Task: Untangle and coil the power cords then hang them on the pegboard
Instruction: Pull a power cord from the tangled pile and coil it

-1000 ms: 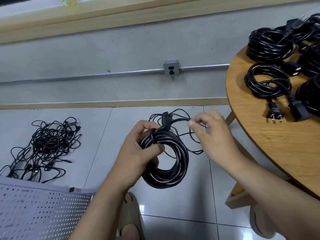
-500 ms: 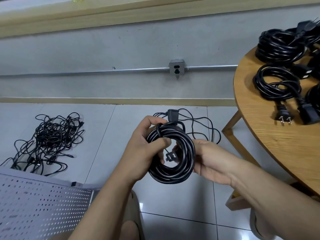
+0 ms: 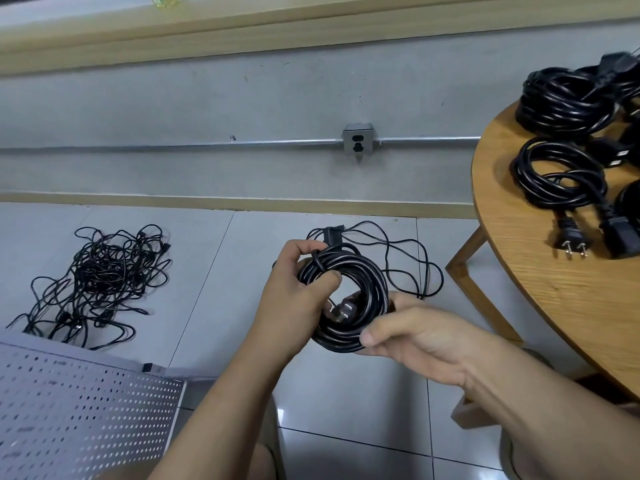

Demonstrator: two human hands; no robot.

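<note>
Left hand (image 3: 294, 299) clasps the coiled cord (image 3: 375, 282) upper-left, right hand (image 3: 415, 337) pinches its lower rim; plug (image 3: 343, 311) prongs point up-right.

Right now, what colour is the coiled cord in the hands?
Black; the coiled cord shows best in the head view.

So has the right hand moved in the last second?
Yes. The right hand has come down, away from the wall socket and toward the person, and now holds the lower edge of the coiled cord.
</note>
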